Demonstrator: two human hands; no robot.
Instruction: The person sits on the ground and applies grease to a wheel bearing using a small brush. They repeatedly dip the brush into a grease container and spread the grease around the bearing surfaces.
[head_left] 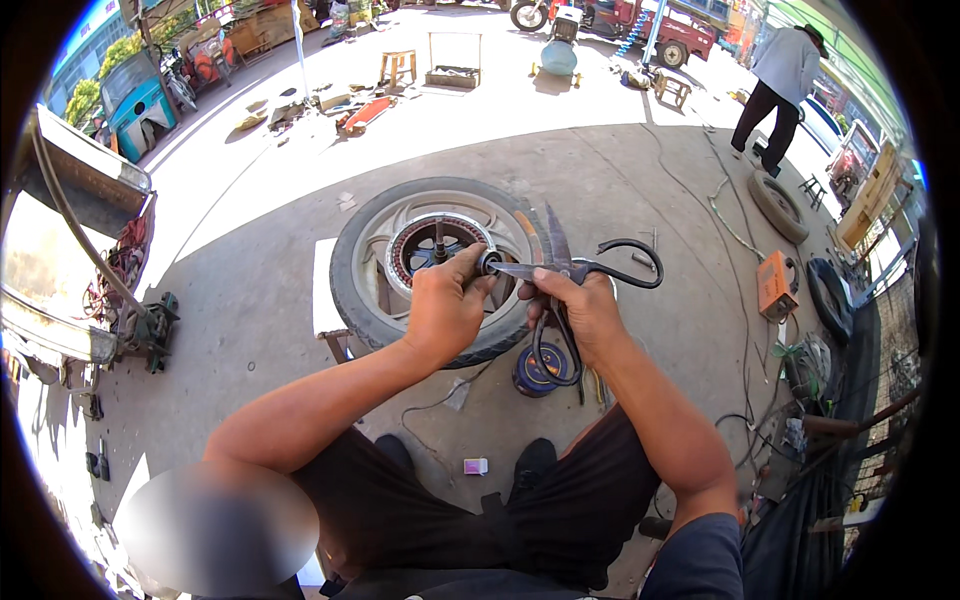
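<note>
My left hand point(450, 310) pinches a small dark round bearing point(489, 262) above a wheel with a black tyre point(355, 285) and an open hub point(415, 240) with an upright shaft. My right hand point(585, 310) grips large black-handled scissors point(640, 260), their blades apart, one pointing up and the other reaching left to the bearing. The wheel rests on a white-topped stand point(326, 300), partly hidden beneath it. A blue tin point(534, 375) stands on the floor below the scissors.
A metal frame point(85, 330) is at left. An orange machine point(777, 288), cables and a spare tyre point(777, 208) lie at right. Another person point(785, 70) stands beyond them. A wooden stool point(398, 65) and red vehicle point(680, 30) are at the back. A small box point(475, 466) lies between my feet.
</note>
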